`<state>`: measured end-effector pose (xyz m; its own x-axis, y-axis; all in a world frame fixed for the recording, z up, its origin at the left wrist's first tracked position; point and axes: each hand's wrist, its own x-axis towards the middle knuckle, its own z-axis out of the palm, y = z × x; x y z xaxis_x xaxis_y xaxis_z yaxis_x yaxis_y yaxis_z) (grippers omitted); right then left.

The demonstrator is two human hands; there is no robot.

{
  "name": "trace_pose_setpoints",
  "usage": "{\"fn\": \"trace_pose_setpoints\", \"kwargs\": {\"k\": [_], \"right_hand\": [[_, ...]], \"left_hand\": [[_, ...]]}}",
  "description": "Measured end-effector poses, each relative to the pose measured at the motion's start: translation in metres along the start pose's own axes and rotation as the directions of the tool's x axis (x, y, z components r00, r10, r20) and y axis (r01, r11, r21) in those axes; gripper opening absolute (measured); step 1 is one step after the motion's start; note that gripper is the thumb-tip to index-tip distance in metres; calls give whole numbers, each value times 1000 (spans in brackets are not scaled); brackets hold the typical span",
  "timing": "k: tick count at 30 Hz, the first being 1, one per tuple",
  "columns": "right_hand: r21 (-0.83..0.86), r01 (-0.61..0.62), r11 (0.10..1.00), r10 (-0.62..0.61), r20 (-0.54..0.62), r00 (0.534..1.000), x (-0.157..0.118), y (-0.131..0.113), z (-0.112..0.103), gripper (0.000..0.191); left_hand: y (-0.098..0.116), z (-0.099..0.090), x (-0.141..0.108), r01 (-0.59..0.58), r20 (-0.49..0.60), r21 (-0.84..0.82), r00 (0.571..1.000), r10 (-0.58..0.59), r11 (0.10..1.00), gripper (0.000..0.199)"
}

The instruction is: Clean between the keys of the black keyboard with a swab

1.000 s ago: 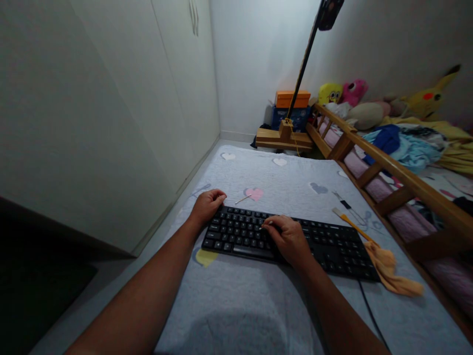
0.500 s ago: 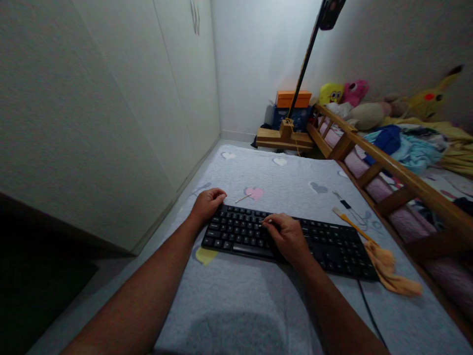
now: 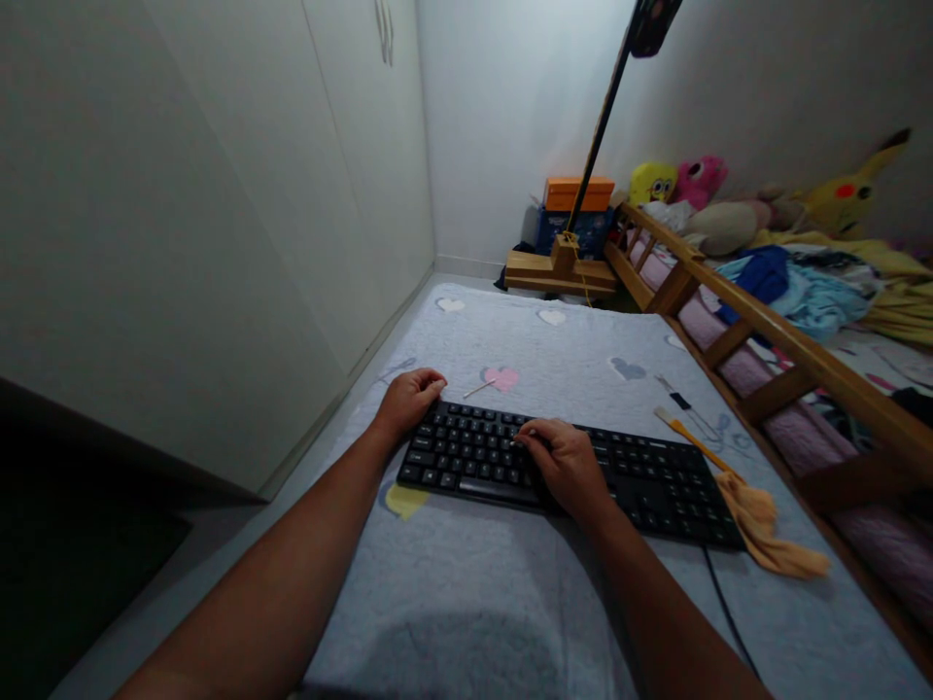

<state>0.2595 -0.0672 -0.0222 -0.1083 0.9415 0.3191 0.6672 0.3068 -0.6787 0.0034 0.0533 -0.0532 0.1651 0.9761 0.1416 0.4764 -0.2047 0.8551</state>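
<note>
Head view shows the right hand [image 3: 565, 462] pinching a tiny white stick [image 3: 533, 433] over the long black plastic keyboard [image 3: 473, 452], mid-frame; the left hand [image 3: 410, 399], grip unclear, should gently steady its upper-left corner.

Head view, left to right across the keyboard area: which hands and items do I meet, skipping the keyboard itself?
Left hand → loose cotton swab → right hand → yellow-handled brush → orange cloth.
</note>
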Motion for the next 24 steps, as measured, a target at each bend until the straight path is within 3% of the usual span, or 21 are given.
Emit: {"fn": "trace_pose_setpoints", "kwargs": {"k": [24], "right_hand": [[-7, -82, 997, 82, 9, 997, 1, 6, -9, 15]], "left_hand": [[6, -1, -4, 6, -5, -13, 1000, -6, 1000, 25]]}}
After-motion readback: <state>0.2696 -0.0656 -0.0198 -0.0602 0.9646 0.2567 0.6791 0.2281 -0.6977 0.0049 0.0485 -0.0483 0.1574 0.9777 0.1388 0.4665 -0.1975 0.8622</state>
